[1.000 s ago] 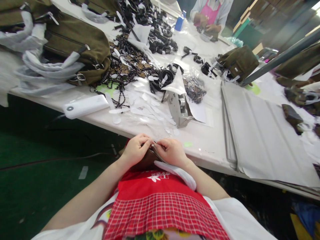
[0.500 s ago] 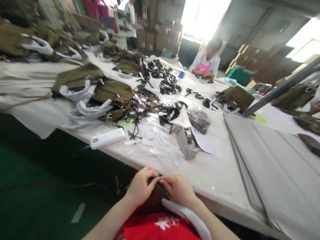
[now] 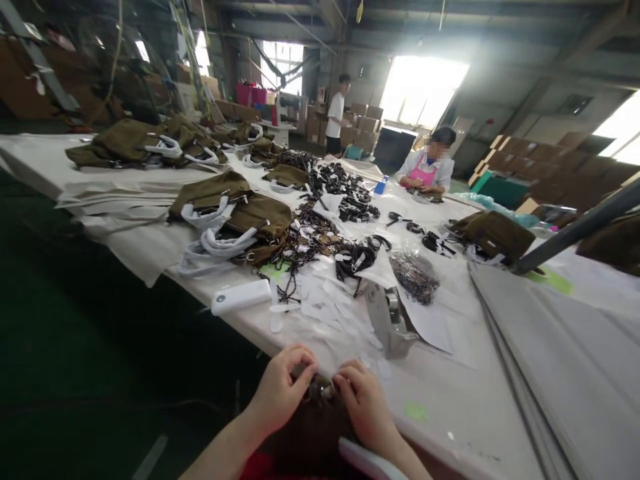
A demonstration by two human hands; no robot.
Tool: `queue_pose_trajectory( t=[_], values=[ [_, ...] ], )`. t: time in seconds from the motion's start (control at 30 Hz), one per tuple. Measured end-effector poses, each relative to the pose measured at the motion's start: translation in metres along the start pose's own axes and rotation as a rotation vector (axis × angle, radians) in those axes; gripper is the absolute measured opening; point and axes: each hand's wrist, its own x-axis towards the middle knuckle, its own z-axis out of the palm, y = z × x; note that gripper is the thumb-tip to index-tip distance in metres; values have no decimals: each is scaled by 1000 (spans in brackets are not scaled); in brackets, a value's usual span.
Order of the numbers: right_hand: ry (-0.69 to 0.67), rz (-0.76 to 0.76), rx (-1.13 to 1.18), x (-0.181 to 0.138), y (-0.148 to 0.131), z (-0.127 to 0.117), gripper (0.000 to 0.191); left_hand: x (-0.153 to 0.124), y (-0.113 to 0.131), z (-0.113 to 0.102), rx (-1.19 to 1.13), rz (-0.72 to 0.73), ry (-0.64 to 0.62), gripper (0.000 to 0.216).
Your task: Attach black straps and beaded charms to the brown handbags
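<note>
A dark olive-brown bag [image 3: 313, 430] rests in front of me at the table's near edge, with metal fittings along its top. My left hand [image 3: 284, 381] is closed on the left side of that top edge, thumb against fingers. On the other side of the fittings, my right hand [image 3: 364, 400] pinches the bag as well. A pale wrapped handle [image 3: 367, 460] curves out below my right wrist. Most of the bag's lower body is in shadow or out of frame. A grey metal tape dispenser [image 3: 393, 323] stands on the table beyond my right hand.
Olive bags with white-wrapped handles [image 3: 235, 213] lie left. Dark chains and beads [image 3: 315, 233], black cords [image 3: 357, 257], white slips [image 3: 330, 307] and a white power bank [image 3: 241, 297] cover the middle. Grey boards [image 3: 560, 333] lie right. A co-worker in a pink apron [image 3: 426, 172] sits across.
My view has lifted and shifted left. My hands have moved apart from each other, and the metal fittings at the bag's top now show between them.
</note>
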Motion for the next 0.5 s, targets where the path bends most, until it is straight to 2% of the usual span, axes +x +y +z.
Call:
queue_pose_trajectory(
  t=[0.13, 0.23, 0.33, 0.5],
  values=[
    [-117, -29, 230, 0, -6, 4, 22, 0, -5, 0, 31, -11, 62, 23],
    [-164, 79, 405, -1, -8, 3, 22, 3, -8, -1, 51, -10, 92, 24],
    [-145, 191, 548, -1, -4, 4, 41, 7, -5, 0, 24, 23, 96, 23],
    [-242, 239, 734, -1, 1, 3, 48, 26, 5, 3, -6, 108, 59, 24]
  ],
)
